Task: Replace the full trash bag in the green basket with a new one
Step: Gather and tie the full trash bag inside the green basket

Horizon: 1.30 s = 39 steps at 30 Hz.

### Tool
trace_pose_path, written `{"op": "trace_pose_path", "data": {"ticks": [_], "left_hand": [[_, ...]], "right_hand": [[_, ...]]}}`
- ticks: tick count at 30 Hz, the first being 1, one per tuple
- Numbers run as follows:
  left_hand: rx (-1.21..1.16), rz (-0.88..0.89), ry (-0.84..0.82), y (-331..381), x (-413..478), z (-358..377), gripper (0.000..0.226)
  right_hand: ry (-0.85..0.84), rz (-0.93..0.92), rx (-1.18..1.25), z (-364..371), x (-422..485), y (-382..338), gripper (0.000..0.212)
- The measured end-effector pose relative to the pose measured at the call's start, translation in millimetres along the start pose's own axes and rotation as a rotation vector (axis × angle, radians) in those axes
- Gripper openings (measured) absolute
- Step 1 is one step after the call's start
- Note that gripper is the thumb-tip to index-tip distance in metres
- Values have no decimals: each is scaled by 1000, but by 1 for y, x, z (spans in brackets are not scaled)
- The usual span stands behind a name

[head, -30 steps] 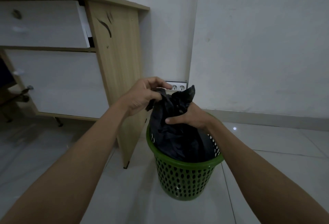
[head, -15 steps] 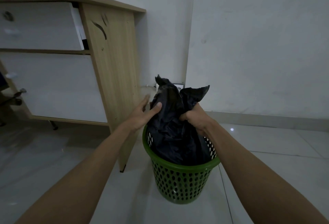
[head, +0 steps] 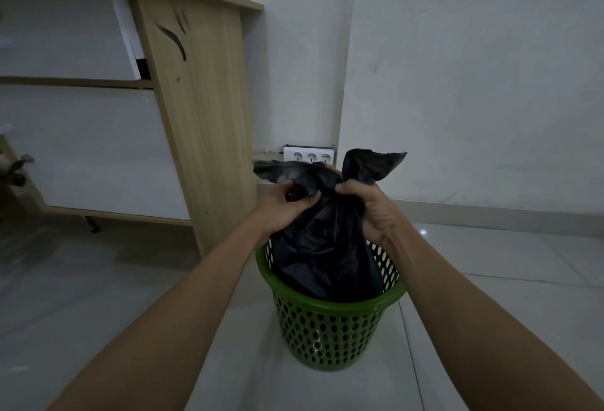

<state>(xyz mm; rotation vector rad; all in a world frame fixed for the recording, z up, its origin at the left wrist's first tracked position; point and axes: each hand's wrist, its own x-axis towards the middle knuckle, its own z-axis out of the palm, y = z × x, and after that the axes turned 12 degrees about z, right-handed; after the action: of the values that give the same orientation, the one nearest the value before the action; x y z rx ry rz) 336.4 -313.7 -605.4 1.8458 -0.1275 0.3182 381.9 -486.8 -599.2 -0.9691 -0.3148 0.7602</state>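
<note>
Above the green basket, my left grip clutches the black bag by its top. My right grip does likewise.

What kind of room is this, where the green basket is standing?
Probably a home office or bedroom corner: a wooden desk with white drawer fronts, a triple socket low on the white wall, and a green basket holding a black trash bag on glossy floor tiles.

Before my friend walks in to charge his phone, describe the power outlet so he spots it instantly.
Find the wooden desk against the wall. Beside its side panel, low in the corner behind the green basket, is the outlet strip: white, with three round sockets.
</note>
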Motion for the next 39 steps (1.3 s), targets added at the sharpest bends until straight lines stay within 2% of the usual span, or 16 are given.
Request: {"op": "trace_pose_path", "data": {"ticks": [1,3,5,6,10,13,15,18,22,24,27,30,32,35,37,39], "left_hand": [[-28,2,29,-1,1,2,32],[-91,-12,40,-3,0,6,24],[-118,-33,48,-5,-3,6,30],[-124,-36,62,-6,-3,6,36],[-153,-15,112,-6,-1,1,34],[-99,-45,72,-7,-3,-7,16],[22,-70,13,-4,-5,-12,7],[135,-29,2,4,-6,-15,17],[-50,-14,138,8,-10,-22,26],[-46,-9,59,6,-10,-26,35],[-8,44,-80,9,-9,-25,45],[214,89,-82,10,-4,-14,48],[401,145,-108,9,0,-8,54],[676,148,-245,13,2,2,68],[646,96,-293,18,2,13,64],[491,27,-203,22,1,21,59]], "right_hand": [[37,4,77,1,3,-1,43],[232,-55,120,3,9,-4,41],[408,-153,-10,2,14,-6,35],[423,-173,-93,3,14,-6,30],[377,-164,-315,5,13,-2,42],[430,-216,-434,2,13,-5,23],[496,-245,-405,2,15,-5,14],[504,-237,-285,4,16,-5,15],[544,-174,-122,-2,11,-17,9],[511,-135,-111,-7,7,-21,7],[407,-81,-90,-11,4,-18,19],[254,-65,-50,-17,0,-15,27],[280,-82,-107,-18,-1,-13,29],[376,-126,-147,-12,1,-12,19],[401,-147,-148,-8,3,-12,23],[420,-140,-159,-6,5,-13,29]]}}
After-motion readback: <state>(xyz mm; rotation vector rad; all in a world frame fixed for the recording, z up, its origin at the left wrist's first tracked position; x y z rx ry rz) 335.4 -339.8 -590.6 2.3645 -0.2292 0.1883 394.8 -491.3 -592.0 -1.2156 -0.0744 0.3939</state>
